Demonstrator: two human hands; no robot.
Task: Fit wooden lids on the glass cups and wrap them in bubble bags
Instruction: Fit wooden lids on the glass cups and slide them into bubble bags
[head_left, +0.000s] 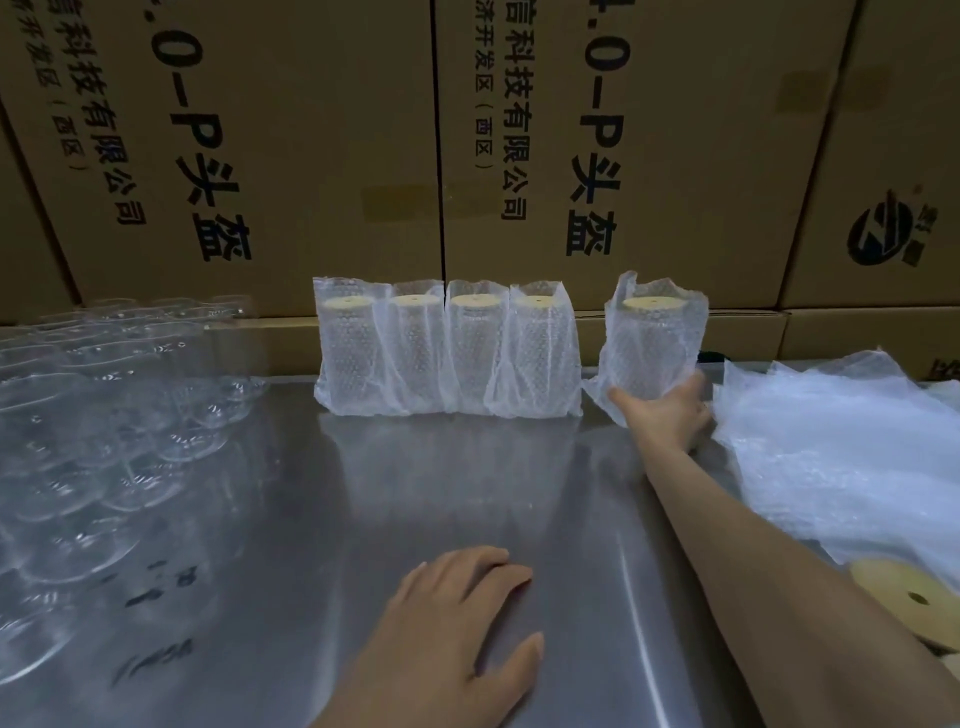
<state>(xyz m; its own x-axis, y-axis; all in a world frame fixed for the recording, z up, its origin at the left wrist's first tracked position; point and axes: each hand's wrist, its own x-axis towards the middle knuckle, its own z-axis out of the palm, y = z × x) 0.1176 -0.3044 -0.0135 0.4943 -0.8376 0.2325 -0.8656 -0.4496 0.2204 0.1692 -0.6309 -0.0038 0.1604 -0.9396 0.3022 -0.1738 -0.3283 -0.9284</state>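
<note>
While the left hand (457, 618) is lying flat, fingers straight, on the brushed steel table (322, 519) and holding nothing, the right hand (670, 415) is gripping the base of a wrapped cup (654, 338). Thumb and fingers are curling round its lower part, the thumb on the side nearest the row. The cup is standing upright, cylindrical, sheathed in a dimpled bubble bag, with a round pale wooden lid (648, 303) showing through the top. Just left of the grip, four wrapped cups (447, 348) are standing side by side, touching, against printed cardboard boxes (260, 130). Right of the grip, a loose heap of bubble bags (841, 447) is lying; nearer the person, wooden discs (906, 587) with centre holes. Far left of the grip, clear bare glass cups (88, 426) are crowding together.
</note>
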